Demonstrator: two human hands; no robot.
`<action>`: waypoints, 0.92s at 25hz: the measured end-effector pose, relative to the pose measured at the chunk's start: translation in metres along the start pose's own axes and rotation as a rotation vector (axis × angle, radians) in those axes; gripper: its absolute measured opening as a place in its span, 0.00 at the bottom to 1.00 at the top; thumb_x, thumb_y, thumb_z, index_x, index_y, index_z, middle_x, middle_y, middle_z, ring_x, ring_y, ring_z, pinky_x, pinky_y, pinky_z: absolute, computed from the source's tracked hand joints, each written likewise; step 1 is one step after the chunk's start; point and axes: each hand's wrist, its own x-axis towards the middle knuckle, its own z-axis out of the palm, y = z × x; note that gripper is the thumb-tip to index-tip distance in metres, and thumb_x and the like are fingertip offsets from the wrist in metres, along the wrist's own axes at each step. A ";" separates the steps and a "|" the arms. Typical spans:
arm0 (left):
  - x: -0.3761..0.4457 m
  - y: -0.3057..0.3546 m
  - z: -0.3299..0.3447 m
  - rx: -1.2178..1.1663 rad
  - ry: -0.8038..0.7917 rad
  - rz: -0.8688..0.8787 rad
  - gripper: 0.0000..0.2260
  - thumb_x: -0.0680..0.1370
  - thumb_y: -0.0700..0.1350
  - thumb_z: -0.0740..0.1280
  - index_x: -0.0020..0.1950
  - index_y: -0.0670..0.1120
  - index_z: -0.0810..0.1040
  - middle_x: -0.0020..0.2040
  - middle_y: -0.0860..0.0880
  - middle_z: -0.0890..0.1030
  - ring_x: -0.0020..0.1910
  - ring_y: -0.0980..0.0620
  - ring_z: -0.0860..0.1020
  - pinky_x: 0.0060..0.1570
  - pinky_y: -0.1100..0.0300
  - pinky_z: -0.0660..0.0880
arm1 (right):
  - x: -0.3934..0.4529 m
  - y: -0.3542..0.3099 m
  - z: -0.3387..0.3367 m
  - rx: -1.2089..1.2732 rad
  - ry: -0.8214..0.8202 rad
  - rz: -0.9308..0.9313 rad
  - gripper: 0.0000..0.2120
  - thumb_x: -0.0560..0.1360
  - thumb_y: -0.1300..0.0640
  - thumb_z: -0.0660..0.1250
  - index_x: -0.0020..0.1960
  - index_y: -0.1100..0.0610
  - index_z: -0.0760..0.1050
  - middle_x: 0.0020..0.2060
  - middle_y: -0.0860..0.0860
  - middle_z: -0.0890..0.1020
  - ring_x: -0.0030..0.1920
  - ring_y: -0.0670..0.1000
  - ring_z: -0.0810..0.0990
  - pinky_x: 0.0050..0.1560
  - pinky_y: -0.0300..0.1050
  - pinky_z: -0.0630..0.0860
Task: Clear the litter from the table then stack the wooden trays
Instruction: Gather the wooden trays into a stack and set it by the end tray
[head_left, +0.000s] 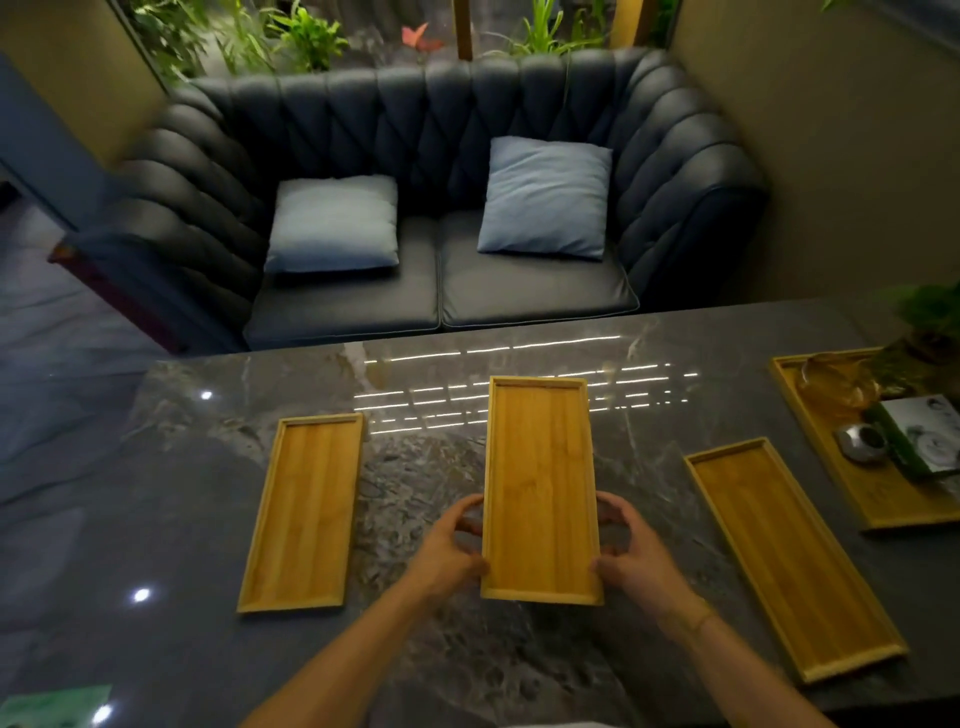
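Three long wooden trays lie on the dark marble table (467, 649). The middle tray (540, 483) is gripped at its near end from both sides: my left hand (452, 551) holds its left edge and my right hand (631, 551) its right edge. Whether it is lifted off the table I cannot tell. The left tray (306, 509) and the right tray (784, 551) lie empty and untouched, each apart from the middle one. No loose litter shows on the table between them.
A larger wooden tray (831, 457) at the far right holds a glass dish, a metal object and a green box. A potted plant (930, 317) stands behind it. A green paper (57, 706) lies at the near left corner. A dark sofa (441, 208) faces the table.
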 end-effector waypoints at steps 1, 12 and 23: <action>-0.005 -0.003 -0.013 -0.017 0.000 0.012 0.32 0.69 0.30 0.72 0.70 0.48 0.67 0.54 0.48 0.76 0.47 0.55 0.79 0.40 0.62 0.81 | -0.001 -0.006 0.011 0.003 -0.024 -0.013 0.34 0.69 0.77 0.67 0.68 0.51 0.65 0.60 0.53 0.73 0.51 0.52 0.79 0.43 0.45 0.80; -0.040 -0.066 -0.177 0.027 0.041 -0.011 0.38 0.66 0.30 0.73 0.69 0.58 0.64 0.52 0.47 0.74 0.42 0.50 0.80 0.36 0.59 0.80 | 0.004 -0.029 0.174 -0.065 -0.114 -0.059 0.38 0.67 0.77 0.68 0.67 0.46 0.63 0.54 0.50 0.73 0.46 0.52 0.80 0.33 0.41 0.80; -0.051 -0.124 -0.270 0.130 0.158 -0.152 0.36 0.70 0.33 0.68 0.70 0.60 0.58 0.54 0.47 0.75 0.51 0.45 0.79 0.46 0.48 0.81 | 0.043 -0.020 0.316 -0.238 -0.068 -0.082 0.35 0.68 0.73 0.70 0.69 0.50 0.66 0.54 0.50 0.78 0.50 0.49 0.80 0.42 0.39 0.81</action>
